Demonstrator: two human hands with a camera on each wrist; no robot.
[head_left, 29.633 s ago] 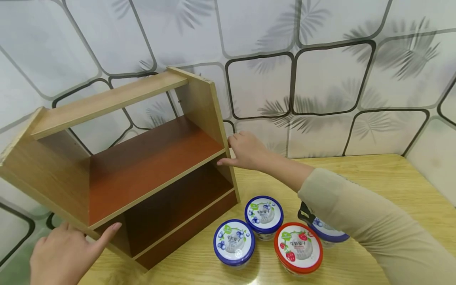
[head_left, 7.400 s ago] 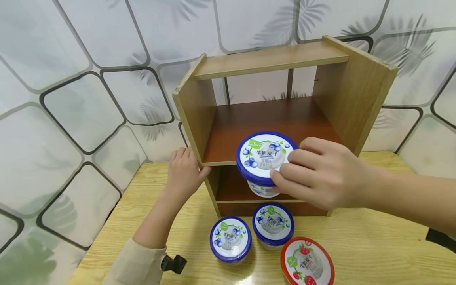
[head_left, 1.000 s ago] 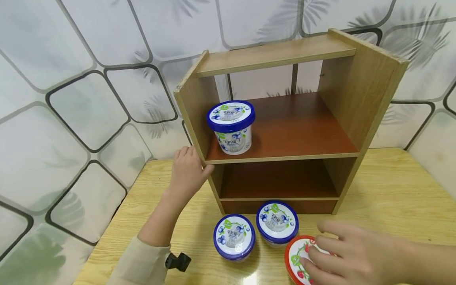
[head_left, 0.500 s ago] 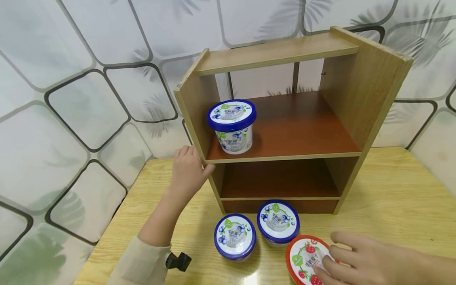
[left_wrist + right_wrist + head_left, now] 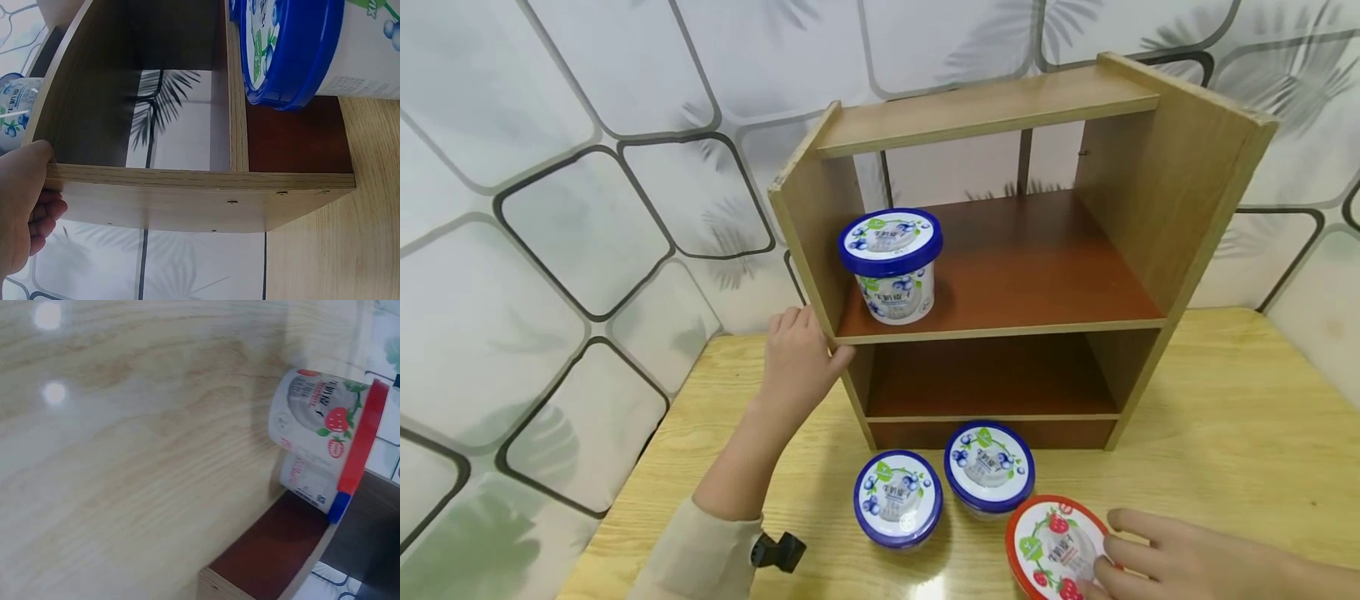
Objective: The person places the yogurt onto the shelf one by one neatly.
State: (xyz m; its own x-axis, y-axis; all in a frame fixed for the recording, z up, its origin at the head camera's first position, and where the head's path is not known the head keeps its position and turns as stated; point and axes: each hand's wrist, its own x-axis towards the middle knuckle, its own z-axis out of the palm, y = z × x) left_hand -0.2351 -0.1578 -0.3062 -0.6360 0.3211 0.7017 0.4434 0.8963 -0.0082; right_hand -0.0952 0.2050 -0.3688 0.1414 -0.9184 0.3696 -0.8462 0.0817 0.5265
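My left hand (image 5: 797, 358) grips the left side panel of a small wooden shelf (image 5: 1000, 329), thumb in front and fingers behind. The left wrist view shows the same hand (image 5: 22, 206) at the panel's edge. A tub with a blue lid (image 5: 891, 265) and blueberry print stands on the upper board, close to that panel. At the lower right, my right hand (image 5: 1187, 560) has loosely bent fingers, its fingertips at the right edge of a strawberry tub's red lid (image 5: 1056, 546). In the right wrist view this strawberry tub (image 5: 325, 419) stands upright on the table, with no hand visible.
Two more blueberry tubs stand on the table before the shelf: one at the left (image 5: 898, 500), one at the right (image 5: 988, 467) beside the red lid. The lower compartment (image 5: 985, 375) holds nothing visible. A patterned wall (image 5: 625, 83) stands right behind the wooden table (image 5: 1247, 417).
Over the last second my right hand has drawn back rightward across the red lid. Since the older frames, the shelf was turned and moved right, and a blueberry tub was set on its upper board.
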